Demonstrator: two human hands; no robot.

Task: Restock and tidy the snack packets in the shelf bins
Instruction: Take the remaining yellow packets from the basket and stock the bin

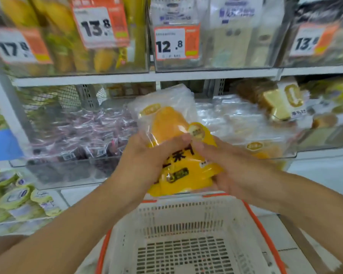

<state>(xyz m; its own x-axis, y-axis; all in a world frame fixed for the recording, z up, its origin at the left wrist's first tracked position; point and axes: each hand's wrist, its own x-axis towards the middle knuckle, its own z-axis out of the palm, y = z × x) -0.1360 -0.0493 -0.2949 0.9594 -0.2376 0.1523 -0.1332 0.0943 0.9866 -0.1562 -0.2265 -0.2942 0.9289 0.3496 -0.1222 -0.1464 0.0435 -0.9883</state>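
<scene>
1. Supermarket shelving [147, 77] of white metal fills the far background, stacked with clear plastic bins and slightly blurred.

2. Both hands grip one yellow snack packet [178, 147] in mid-air at the centre of the scene, above the far rim of a white plastic basket [186, 224] with orange trim.

3. Fingers of the left hand [147, 155] curl over the packet's left edge, the thumb lying across its front near the printed black characters.

4. Fingers of the right hand [232, 173] wrap the packet's lower right corner from beneath, with the thumb pressed on the front, its tip almost meeting the left thumb.

5. Above the fingers, the packet's clear upper half stands free, tilted slightly left, showing an orange-yellow piece inside and a round gold label.

6. Just behind the packet, on the middle shelf, a clear bin [246, 135] on the right holds similar yellow packets under crinkled clear wrapping.

7. To the left of that, another clear bin [71, 139] holds dark, purplish packets with barcodes facing the near side.

8. Further right, a packet showing sliced bread [279, 103] leans at the far end of the shelf.

9. On the upper shelf, price tags read 17.8 [14, 47], 13.8 [96, 26] and 12.8 [169, 44], fixed to bin fronts; a fourth tag [307, 41] at far right is partly unreadable.

10. At lower left, green-and-white packets [18, 196] fill a bin on the bottom shelf.
</scene>
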